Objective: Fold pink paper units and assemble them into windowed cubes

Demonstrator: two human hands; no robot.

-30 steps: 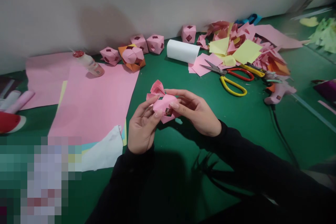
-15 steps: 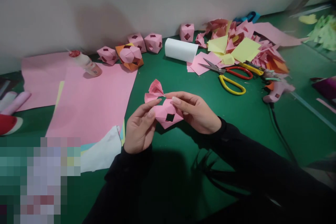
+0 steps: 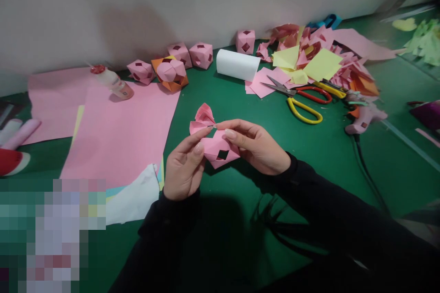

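A pink folded-paper model (image 3: 217, 158) with a diamond-shaped hole in its near face is held between my two hands above the green table. My left hand (image 3: 185, 162) pinches its left side, thumb in front and index finger along the top edge. From the right, my right hand (image 3: 259, 146) grips it between thumb and index finger. Both index fingertips almost meet at its upper rim. Beyond them, an open pink flap (image 3: 205, 113) sticks up at the far side. Parts of the model are hidden behind my fingers.
Finished pink paper cubes (image 3: 201, 55) line the wall. Right of centre lie a white roll (image 3: 237, 65), open scissors (image 3: 304, 104), paper scraps (image 3: 321, 65) and a corded pink glue gun (image 3: 364, 120). On the left, a bottle (image 3: 115, 83) rests on pink sheets (image 3: 127, 132).
My left index fingertip has shifted slightly right and up, closer to the right fingertips at the model's upper rim. Both hands keep their hold; little else differs.
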